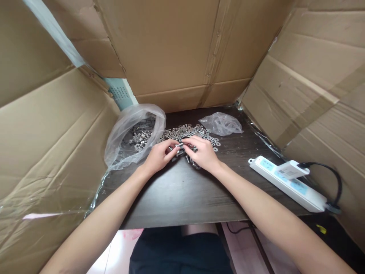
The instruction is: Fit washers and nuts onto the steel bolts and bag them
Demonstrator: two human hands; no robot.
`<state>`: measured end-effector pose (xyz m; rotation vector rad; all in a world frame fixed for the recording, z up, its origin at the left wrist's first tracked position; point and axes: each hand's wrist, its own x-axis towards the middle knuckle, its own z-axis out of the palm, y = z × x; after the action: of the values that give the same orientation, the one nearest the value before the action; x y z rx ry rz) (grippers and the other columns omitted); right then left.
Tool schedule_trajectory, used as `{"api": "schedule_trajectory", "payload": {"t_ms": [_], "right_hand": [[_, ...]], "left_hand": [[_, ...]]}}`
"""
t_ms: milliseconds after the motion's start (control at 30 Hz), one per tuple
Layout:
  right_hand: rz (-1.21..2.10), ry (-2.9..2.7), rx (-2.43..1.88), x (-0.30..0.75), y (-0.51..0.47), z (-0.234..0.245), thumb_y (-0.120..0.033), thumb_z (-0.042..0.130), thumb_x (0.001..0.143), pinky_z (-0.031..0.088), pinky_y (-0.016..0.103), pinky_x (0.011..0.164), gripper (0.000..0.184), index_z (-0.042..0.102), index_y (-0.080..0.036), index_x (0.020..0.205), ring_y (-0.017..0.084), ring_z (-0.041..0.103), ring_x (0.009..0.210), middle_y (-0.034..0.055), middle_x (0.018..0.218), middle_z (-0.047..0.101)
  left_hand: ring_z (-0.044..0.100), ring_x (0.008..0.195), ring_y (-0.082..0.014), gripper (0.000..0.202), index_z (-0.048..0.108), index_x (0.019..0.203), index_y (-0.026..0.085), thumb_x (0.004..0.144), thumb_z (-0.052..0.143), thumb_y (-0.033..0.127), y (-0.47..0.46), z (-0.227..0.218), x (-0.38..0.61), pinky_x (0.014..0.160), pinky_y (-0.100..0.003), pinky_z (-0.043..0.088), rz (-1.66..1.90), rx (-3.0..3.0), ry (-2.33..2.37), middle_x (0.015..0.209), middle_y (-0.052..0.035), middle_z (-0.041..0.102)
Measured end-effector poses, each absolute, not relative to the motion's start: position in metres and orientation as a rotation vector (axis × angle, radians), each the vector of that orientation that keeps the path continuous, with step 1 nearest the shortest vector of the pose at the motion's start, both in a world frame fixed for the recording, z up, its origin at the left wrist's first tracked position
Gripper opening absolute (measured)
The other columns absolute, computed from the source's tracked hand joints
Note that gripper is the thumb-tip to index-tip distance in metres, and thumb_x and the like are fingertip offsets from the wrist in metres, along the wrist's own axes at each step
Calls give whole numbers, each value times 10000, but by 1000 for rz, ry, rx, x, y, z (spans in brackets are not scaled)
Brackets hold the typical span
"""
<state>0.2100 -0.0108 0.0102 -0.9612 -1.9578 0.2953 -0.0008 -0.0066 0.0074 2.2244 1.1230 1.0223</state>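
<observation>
A small metal part (179, 145) sits between the fingertips of both hands, just above the near edge of a pile of hardware (188, 131). It is shiny and silver-grey. It is too small to tell if it is a bolt, a nut or both together. The left hand (159, 155) comes from the left and pinches the part with its thumb and first fingers. The right hand (203, 153) meets it from the other side, with its fingers curled and closed on the same part. The heel of the right hand rests on some loose pieces.

The pile is made of many small bolts, nuts and flat washers in the same bright metal, spread in a loose band behind the hands. On its left the pile runs into a large clear plastic bag (134, 133), which lies open and holds more of the same pieces. On its right lies a smaller clear bag (221, 123), crumpled and nearly flat.

All of this lies on a dark wooden table (182, 190). Its front part is bare. At the right edge there is a white power strip (296, 188) with a white adapter (292, 169) plugged in it and a black cable (336, 179). Brown cardboard sheets (176, 49) stand around the table on the left, back and right sides.
</observation>
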Motion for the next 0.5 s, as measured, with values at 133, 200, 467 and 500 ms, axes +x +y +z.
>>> {"api": "schedule_trajectory", "payload": {"t_ms": [133,200,467,500], "right_hand": [[350,-1912,-989,207,-14,10,-233,613,953,589,373,816,178,759,-220,1054,209,706,824,59,957,755],[344,-1865,-992,206,-15,12,-224,609,948,590,375,809,176,759,-220,1039,208,697,814,59,942,749],[354,-1866,-884,208,-14,13,-179,598,935,585,329,755,143,739,-196,951,185,680,782,60,910,717],[359,-1865,-872,208,-14,13,-176,600,932,584,327,752,140,738,-193,948,183,677,781,58,907,713]], "left_hand": [[630,659,-127,240,691,1110,183,1001,604,378,-7,8,-1,688,-242,528,1031,2228,1106,873,-22,724],[627,666,-130,240,694,1099,179,1001,605,380,-6,8,-1,692,-246,531,1040,2242,1105,896,-32,727],[623,710,-145,247,700,1066,175,999,609,395,-7,8,-1,701,-254,520,1029,2290,1094,894,-40,707],[620,710,-144,243,699,1069,174,999,609,390,-7,8,-1,698,-252,514,1029,2292,1091,890,-38,703]]}}
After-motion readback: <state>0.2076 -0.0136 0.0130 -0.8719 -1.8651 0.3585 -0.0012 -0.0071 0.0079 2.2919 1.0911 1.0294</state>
